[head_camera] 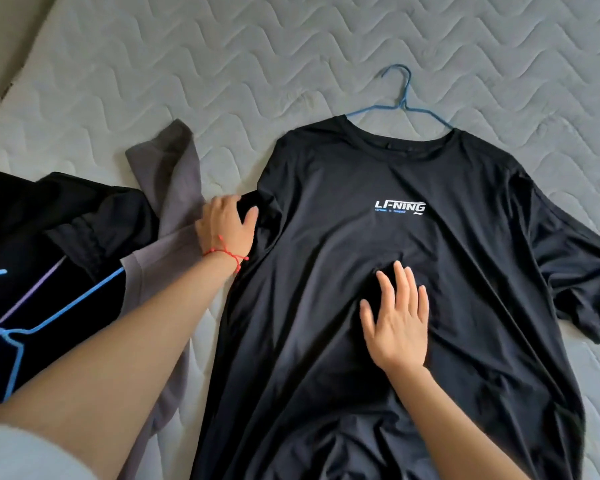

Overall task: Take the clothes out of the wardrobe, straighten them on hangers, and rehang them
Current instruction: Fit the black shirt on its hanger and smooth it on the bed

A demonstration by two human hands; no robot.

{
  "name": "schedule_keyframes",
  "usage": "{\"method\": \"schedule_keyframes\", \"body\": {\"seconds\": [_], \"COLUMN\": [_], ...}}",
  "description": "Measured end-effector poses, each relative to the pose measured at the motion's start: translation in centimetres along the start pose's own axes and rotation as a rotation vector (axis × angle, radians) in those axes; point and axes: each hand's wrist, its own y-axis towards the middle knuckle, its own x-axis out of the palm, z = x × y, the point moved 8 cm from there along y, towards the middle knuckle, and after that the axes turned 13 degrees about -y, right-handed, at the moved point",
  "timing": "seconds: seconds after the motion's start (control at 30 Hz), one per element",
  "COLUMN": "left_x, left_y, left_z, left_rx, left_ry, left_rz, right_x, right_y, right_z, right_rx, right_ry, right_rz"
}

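A black T-shirt (378, 174) with a white chest logo lies flat, front up, on the mattress. A blue wire hanger (400, 98) sits inside its neck, hook pointing away from me. My right hand (395, 317) rests flat on the shirt's belly, fingers spread, holding nothing. My left hand (224, 226), with a red string at the wrist, lies at the shirt's left sleeve, thumb on the black cloth and fingers curled over the sleeve edge. Whether it pinches the sleeve is hidden by the hand itself.
A grey garment (174, 188) lies under my left arm, beside the black shirt. Dark clothes (49, 223) with blue hangers (59, 306) are heaped at the left. The quilted white mattress (222, 81) stretches beyond the shirt; its edge runs along the upper left.
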Motion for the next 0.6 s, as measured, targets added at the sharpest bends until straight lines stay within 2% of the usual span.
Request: {"method": "schedule_keyframes", "body": {"seconds": [0.1, 0.23, 0.33, 0.5, 0.6], "left_x": [1.1, 0.5, -2.5, -4.5, -4.5], "left_y": [1.4, 2.1, 3.2, 3.8, 3.7], "left_z": [-0.1, -0.6, -2.7, -4.4, -4.2], "left_rx": [0.032, 0.097, 0.006, 0.016, 0.022], "left_ry": [0.122, 0.026, -0.102, 0.005, -0.018], "left_rz": [-0.081, -0.122, -0.006, 0.058, 0.094], "right_x": [-0.2, -0.4, -0.5, -0.6, -0.5], "right_y": [0.1, 0.2, 0.2, 0.4, 0.4], "right_z": [0.1, 0.0, 0.0, 0.0, -0.1], "right_rx": [0.004, 0.017, 0.023, 0.024, 0.022], "right_ry": [-0.013, -0.002, -0.005, -0.020, -0.027], "right_rz": [0.029, 0.024, 0.024, 0.052, 0.064]}}
